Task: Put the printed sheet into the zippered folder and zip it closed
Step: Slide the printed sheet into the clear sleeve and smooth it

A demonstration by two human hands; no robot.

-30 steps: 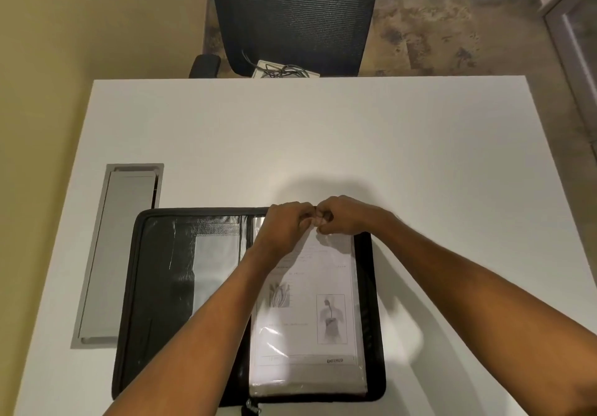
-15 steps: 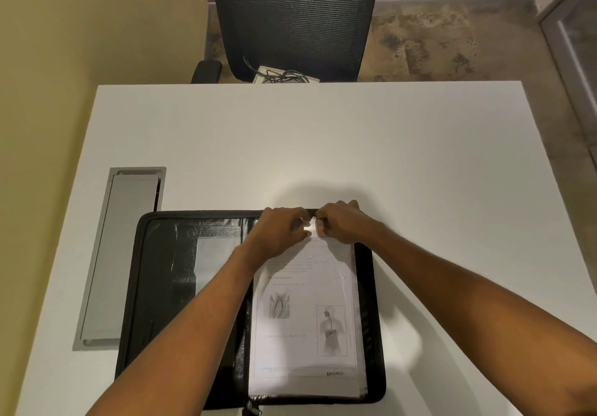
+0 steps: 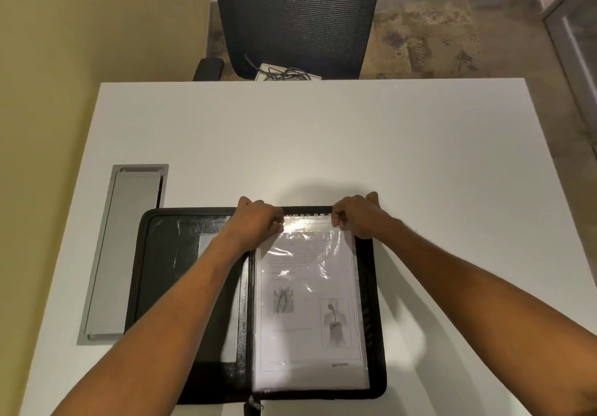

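Zippered folder (image 3: pixel 376 302): black, lying open and flat on the near part of the white table (image 3: pixel 323 141).
Printed sheet (image 3: pixel 307 318): on the folder's right half, inside a clear sleeve (image 3: pixel 308 233); 2 anatomy drawings show through.
Left hand (image 3: pixel 258 222): fingers curled, pinching the sleeve's top left corner.
Right hand (image 3: pixel 358 218): fingers curled, pinching the sleeve's top right corner.
Zipper pull (image 3: pixel 254 404): at the near end of the spine.
Grey cable hatch (image 3: pixel 122 247): set into the table, left of the folder.
Mesh office chair (image 3: pixel 300 12): beyond the far edge.
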